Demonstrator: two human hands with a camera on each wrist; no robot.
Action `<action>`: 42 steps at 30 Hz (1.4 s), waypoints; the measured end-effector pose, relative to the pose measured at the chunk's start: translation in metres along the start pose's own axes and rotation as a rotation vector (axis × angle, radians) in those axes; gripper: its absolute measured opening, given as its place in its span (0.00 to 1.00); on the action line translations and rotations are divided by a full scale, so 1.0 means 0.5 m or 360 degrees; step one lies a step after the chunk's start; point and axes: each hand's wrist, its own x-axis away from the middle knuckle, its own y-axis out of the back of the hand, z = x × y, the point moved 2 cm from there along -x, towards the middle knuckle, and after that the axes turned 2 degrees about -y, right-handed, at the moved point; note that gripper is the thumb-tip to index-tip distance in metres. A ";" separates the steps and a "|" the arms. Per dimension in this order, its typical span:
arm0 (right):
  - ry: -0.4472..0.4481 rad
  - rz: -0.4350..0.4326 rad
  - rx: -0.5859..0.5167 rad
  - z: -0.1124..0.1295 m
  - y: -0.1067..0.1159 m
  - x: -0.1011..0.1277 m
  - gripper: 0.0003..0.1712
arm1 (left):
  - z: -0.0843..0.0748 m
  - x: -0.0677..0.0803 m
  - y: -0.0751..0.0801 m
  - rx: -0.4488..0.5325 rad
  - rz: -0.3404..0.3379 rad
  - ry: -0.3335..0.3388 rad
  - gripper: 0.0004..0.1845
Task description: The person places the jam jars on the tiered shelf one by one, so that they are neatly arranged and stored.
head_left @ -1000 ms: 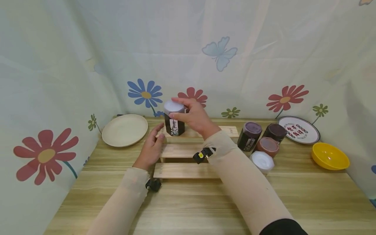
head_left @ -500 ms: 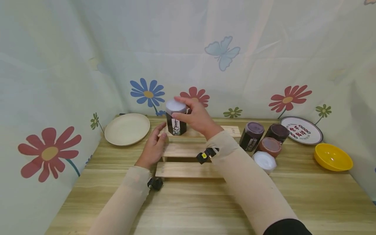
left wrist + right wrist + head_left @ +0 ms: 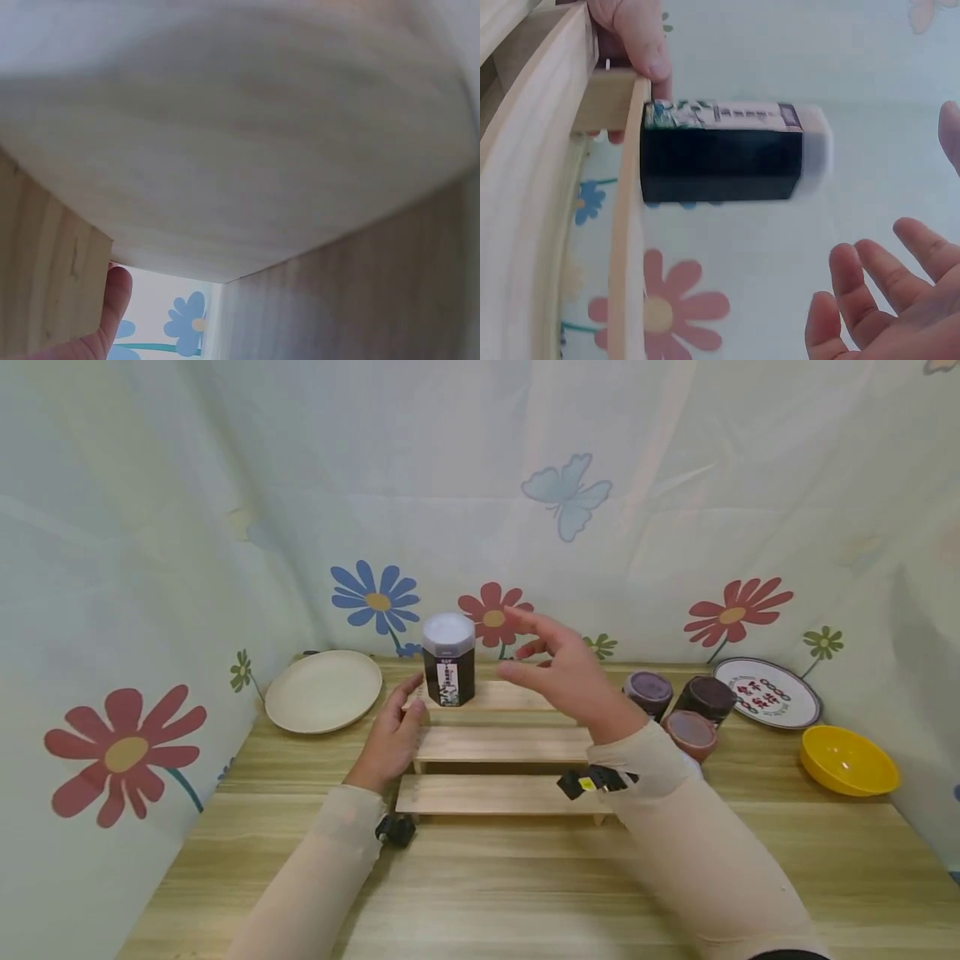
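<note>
The dark jar (image 3: 447, 659) with the pale lid stands upright on the top step of the wooden stepped rack (image 3: 501, 744), toward its left end, and nothing is holding it. Your right hand (image 3: 567, 675) hovers just to the right of the jar, apart from it, its grip open: the fingers are spread and nearly straight, the palm turned toward the jar (the right wrist view shows the same gap between the fingertips (image 3: 847, 262) and the jar (image 3: 724, 152)). Your left hand (image 3: 390, 735) rests against the left end of the rack, its fingers wrapped round the end of the upper steps with the thumb lying by the top step, so that grip is closed on the rack. In the left wrist view only a fingertip (image 3: 116, 296) shows beside the wood.

On the worktop (image 3: 480, 877), a cream plate (image 3: 323, 690) lies left of the rack. To the right stand three more dark jars (image 3: 678, 706) clustered together, then a patterned plate (image 3: 773, 692) and a yellow bowl (image 3: 848, 759).
</note>
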 end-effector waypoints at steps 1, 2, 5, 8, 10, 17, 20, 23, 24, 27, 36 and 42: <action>-0.0009 0.0000 -0.0004 0.000 0.014 0.012 0.43 | -0.001 0.000 0.000 -0.0007 -0.0004 0.0007 0.28; -0.0013 0.0005 -0.0011 -0.001 0.027 0.023 0.42 | -0.001 0.000 0.001 -0.0013 -0.0009 0.0013 0.28; -0.0015 0.0006 0.0001 -0.004 0.067 0.055 0.41 | 0.000 0.000 0.002 -0.0026 -0.0013 0.0021 0.28; 0.0001 0.0000 0.0086 -0.012 0.104 0.085 0.40 | 0.002 -0.003 0.001 -0.0019 -0.0004 0.0019 0.29; -0.0010 -0.0009 0.0151 -0.018 0.127 0.106 0.40 | 0.003 -0.002 -0.001 -0.0012 -0.0002 0.0021 0.29; -0.0191 -0.0047 0.0392 -0.038 0.194 0.176 0.41 | 0.003 -0.001 -0.003 -0.0003 -0.0012 0.0023 0.28; -0.0220 -0.0032 0.0474 -0.055 0.215 0.200 0.41 | 0.002 -0.001 -0.003 -0.0004 -0.0012 0.0026 0.28; -0.0212 -0.0016 0.0512 -0.078 0.228 0.223 0.40 | 0.001 -0.001 -0.003 -0.0005 -0.0017 0.0027 0.28; -0.0207 -0.0008 0.0527 -0.085 0.232 0.231 0.40 | 0.001 -0.001 -0.003 -0.0005 -0.0014 0.0026 0.29; -0.0193 0.0025 0.0572 -0.107 0.239 0.257 0.40 | 0.001 0.000 -0.003 -0.0013 -0.0014 0.0026 0.29; -0.0133 0.0001 0.0689 -0.159 0.249 0.322 0.37 | -0.002 0.001 -0.005 0.0010 -0.0006 0.0028 0.28; -0.0172 -0.0037 0.0746 -0.175 0.257 0.344 0.38 | -0.006 -0.001 -0.005 0.0046 -0.0003 0.0033 0.28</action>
